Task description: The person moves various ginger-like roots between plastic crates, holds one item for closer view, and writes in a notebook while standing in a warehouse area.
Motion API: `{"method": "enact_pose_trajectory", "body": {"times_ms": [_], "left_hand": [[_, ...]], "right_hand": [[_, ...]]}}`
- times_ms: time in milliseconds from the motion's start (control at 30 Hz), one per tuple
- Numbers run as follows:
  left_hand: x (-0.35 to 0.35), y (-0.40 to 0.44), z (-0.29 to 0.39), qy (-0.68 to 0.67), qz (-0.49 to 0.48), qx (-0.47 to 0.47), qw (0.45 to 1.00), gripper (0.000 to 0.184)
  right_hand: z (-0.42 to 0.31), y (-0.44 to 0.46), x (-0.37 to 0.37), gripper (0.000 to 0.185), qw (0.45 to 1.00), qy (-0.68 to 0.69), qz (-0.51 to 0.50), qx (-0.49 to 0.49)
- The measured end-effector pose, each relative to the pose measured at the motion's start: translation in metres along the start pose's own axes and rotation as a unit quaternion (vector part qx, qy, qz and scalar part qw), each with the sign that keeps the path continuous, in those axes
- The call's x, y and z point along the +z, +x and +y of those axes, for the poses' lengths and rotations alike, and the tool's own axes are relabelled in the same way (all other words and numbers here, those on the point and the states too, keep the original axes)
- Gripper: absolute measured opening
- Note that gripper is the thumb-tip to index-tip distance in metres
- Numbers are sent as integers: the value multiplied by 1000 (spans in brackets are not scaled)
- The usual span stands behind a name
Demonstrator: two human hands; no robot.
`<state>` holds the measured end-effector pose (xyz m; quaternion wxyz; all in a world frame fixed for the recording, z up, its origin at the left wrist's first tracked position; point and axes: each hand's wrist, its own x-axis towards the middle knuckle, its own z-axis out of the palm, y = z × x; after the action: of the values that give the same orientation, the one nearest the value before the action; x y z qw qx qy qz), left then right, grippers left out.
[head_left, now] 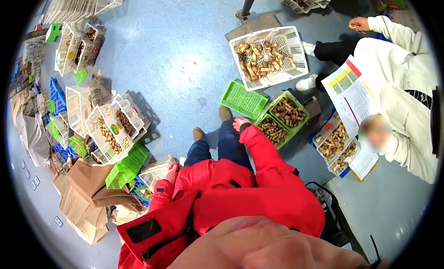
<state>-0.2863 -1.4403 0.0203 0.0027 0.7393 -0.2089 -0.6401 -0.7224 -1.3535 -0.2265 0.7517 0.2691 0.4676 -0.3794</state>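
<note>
My right hand (240, 124) is in front of my knee, close to the near edge of an overturned-looking green plastic basket (244, 100) and a green crate of brown mushrooms (288, 113). Its fingers look loosely apart, with nothing visible in them. My left hand (172, 173) is low at my left side, next to a white basket (155, 173); its fingers are too small and partly hidden to read. Ahead, a large white crate (296, 47) holds long-stemmed mushrooms (261, 58).
At the left stand white baskets of mushrooms (110, 135), stacked green baskets (128, 165) and brown cardboard (99, 181). On the right a person in a white cardigan (397, 65) has a printed sheet (351, 95) before them, near a crate of mushrooms (334, 142). Blue floor (180, 47) lies between.
</note>
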Motion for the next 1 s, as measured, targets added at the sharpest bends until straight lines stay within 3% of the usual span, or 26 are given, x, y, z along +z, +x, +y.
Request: {"method": "enact_pose_trajectory", "body": {"times_ms": [67, 333, 367, 467, 533, 567, 633, 667, 700, 733, 800, 833, 933, 967, 1000], "left_hand": [[4, -1, 3, -4, 0, 1, 1000, 30], [15, -4, 9, -5, 0, 11, 1000, 31], [16, -5, 10, -5, 0, 14, 1000, 31], [23, -1, 16, 18, 13, 40, 999, 31], [33, 5, 33, 87, 25, 66, 994, 40], [58, -27, 70, 58, 20, 84, 995, 47], [76, -34, 96, -46, -72, 100, 991, 60], [88, -38, 113, -126, -125, 105, 978, 60], [106, -50, 136, -200, -146, 110, 963, 55], [105, -24, 132, -233, -247, 148, 929, 49], [129, -79, 185, -302, -197, 190, 913, 42], [121, -63, 177, -268, -147, 191, 933, 41], [111, -41, 157, -235, -115, 198, 945, 41], [110, -37, 151, -272, -135, 193, 933, 40], [109, -37, 151, -244, -86, 168, 951, 41]], "right_hand": [[-8, -10, 8, 23, 974, -152, 149, -80], [-24, -28, 14, 25, 976, -130, 164, -65], [-18, -16, 2, 27, 990, -78, 103, -54], [-21, -48, 57, 28, 986, -113, 108, -56], [-23, -49, 93, 31, 998, -57, -20, -17], [-16, -45, 107, 35, 988, 13, -153, -10], [0, -63, 202, 33, 988, -108, -98, 48], [3, -114, 242, 29, 978, -96, -187, 12], [22, -115, 271, 29, 950, -67, -299, 62], [40, -116, 296, 30, 907, -38, -404, 111], [58, -164, 324, 25, 956, -10, -277, -100], [48, -176, 331, 22, 941, -7, -335, -57], [47, -181, 337, 20, 933, -66, -353, 15], [58, -153, 326, 21, 917, -59, -394, 18], [67, -144, 325, 22, 914, -109, -389, -28]]}}
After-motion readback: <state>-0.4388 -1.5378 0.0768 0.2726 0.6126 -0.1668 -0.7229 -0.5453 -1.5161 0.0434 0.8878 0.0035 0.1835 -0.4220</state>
